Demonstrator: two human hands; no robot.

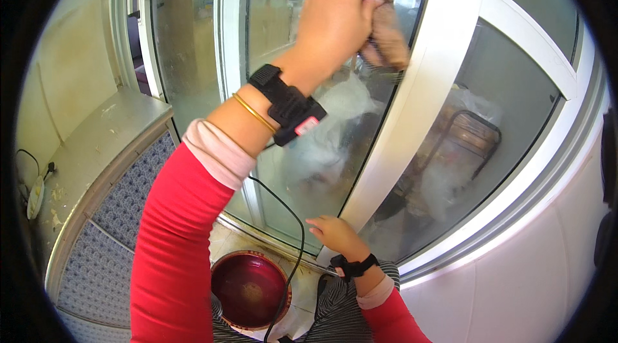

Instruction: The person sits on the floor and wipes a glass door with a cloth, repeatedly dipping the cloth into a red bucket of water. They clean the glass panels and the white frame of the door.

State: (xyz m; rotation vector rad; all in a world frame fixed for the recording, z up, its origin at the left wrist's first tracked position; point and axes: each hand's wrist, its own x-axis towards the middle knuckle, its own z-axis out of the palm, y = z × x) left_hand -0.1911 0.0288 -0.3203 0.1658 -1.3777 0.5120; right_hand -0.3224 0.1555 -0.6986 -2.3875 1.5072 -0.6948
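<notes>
My left hand (338, 10) is raised high, its fingers closed around a bunched brown cloth (386, 29). The cloth lies against the upper right of a glass pane (285, 19), beside the white door frame (410, 87); its hanging end is blurred. A black strap with a small box and a gold-coloured bangle sit on my left wrist. Low down, my right hand (340, 237) holds nothing, with its fingers apart near the foot of the frame. It wears a black strap too. Whether it touches the frame, I cannot tell.
A dark red basin (251, 290) stands on the tiled floor below. A black cable (294, 212) hangs across the view. On the left is a metal-topped counter (91, 140) with a plate (36, 198). Plastic bags (338, 126) and a folding chair (470, 135) show behind the glass.
</notes>
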